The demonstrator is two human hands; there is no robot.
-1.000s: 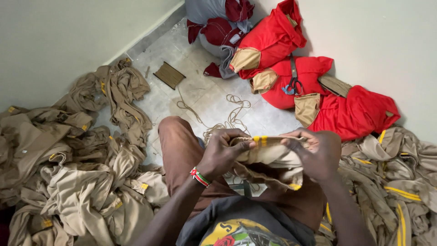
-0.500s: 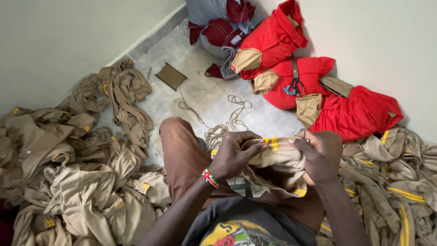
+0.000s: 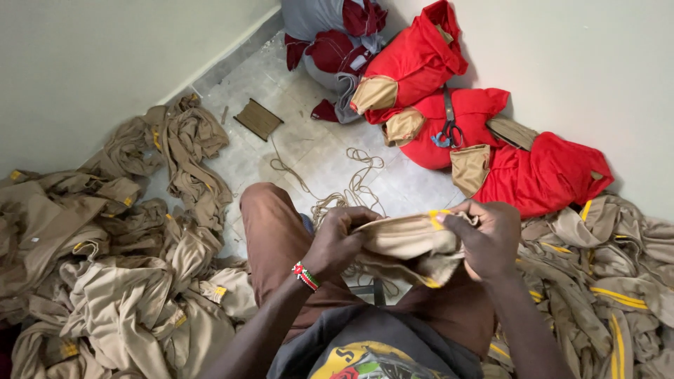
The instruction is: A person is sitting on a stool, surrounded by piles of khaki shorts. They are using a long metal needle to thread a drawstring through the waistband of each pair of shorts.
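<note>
Both hands are working one piece here: a khaki garment with yellow trim (image 3: pixel 411 245) that's being held up over the person's lap, right in the middle of the view. The left hand (image 3: pixel 337 242) is closing its fingers tight around the left end of the fabric, bunching it up, and the right hand (image 3: pixel 488 238) is pinching the other end with thumb on top, right by the yellow stripe. So both grips are clamped on the same cloth, which is stretching between them and sagging a bit underneath.

There's a beaded bracelet (image 3: pixel 305 276) (red, white and green, I think) sitting on the left wrist. The person is sitting on the floor in brown trousers (image 3: pixel 274 245), one knee pointing up toward the tiles.

Around them it's cloth everywhere. A big heap of khaki garments (image 3: pixel 119 281) is lying on the left, and another khaki pile with yellow stripes (image 3: pixel 604 281) is on the right, just beside the right forearm. Further out, against the wall, red garments with khaki pockets (image 3: pixel 484 133) are piling up, with a pair of scissors (image 3: pixel 448 130) resting on one of them. A loose tan cord (image 3: pixel 351 179) is trailing across the tile floor (image 3: pixel 309 105) toward a small card of wound thread (image 3: pixel 258 118).
</note>
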